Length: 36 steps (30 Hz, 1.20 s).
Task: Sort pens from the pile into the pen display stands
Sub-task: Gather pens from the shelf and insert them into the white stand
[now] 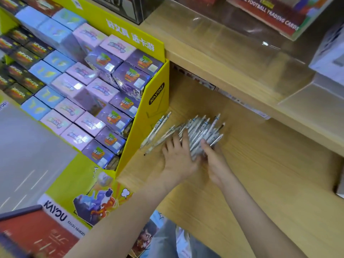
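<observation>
A pile of white pens (200, 130) lies on the wooden shelf (260, 164), beside the yellow display. A few loose pens (158, 131) lie fanned out at the pile's left. My left hand (178, 155) lies flat with straight fingers on the pile's left side. My right hand (214, 157) presses against the pile's near right side, its fingers partly under the pens. Together the two hands bracket the pile. No pen display stand is in view.
A yellow cardboard display (149, 108) full of small card boxes (104, 94) stands left of the pens. An upper wooden shelf (232, 58) carries a clear acrylic case (260, 25) and white boxes (331, 51). A red box (33, 235) sits at bottom left.
</observation>
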Each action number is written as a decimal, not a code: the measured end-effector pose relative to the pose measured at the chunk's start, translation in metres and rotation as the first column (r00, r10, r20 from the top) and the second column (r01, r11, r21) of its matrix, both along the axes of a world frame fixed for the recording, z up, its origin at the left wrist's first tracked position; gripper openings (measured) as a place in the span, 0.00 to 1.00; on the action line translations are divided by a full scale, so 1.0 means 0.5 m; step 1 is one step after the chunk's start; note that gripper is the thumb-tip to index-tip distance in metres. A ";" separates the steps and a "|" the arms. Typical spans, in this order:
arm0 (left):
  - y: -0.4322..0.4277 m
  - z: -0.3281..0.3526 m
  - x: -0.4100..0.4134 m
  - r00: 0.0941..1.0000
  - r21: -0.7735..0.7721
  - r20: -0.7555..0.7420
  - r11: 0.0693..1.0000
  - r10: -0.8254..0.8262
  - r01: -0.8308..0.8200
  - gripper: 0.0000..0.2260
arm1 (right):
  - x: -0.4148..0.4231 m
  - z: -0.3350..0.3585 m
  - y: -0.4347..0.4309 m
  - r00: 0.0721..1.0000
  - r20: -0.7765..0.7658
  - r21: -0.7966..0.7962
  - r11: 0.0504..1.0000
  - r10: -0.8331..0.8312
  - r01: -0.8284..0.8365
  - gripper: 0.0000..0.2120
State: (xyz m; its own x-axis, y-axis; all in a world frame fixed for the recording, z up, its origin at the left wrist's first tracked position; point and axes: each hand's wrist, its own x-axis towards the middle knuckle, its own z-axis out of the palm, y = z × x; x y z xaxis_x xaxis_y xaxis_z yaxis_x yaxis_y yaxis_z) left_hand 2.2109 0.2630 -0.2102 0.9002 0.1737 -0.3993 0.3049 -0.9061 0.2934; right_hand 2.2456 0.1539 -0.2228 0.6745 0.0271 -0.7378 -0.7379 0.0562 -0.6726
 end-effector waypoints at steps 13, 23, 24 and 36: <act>-0.012 0.025 0.000 0.981 -0.347 -0.088 0.928 -0.172 0.132 0.50 | 0.002 0.058 -0.029 0.998 -0.051 0.044 0.998 -0.047 0.049 0.12; -0.003 0.071 0.008 0.968 -0.497 -0.173 0.865 -0.182 0.073 0.43 | -0.030 0.101 -0.134 0.987 0.088 -0.348 0.932 0.138 -0.099 0.06; -0.004 0.075 0.007 0.968 -0.492 -0.157 0.865 -0.197 0.096 0.41 | -0.035 0.105 -0.142 0.976 0.103 -0.373 0.917 0.190 -0.139 0.05; -0.046 0.006 -0.009 0.941 -0.129 0.000 0.933 -0.338 0.336 0.34 | -0.057 0.058 -0.194 0.985 -0.013 -0.562 0.813 0.170 -0.148 0.11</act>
State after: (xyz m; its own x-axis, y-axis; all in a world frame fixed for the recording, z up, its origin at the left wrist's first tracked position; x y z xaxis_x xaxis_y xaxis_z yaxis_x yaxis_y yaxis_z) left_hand 2.2066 0.2402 -0.2070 0.8879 -0.1912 -0.4184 -0.0043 -0.9129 0.4081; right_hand 2.2173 0.0571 -0.1939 0.7231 -0.2736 -0.6342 -0.6784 -0.4538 -0.5777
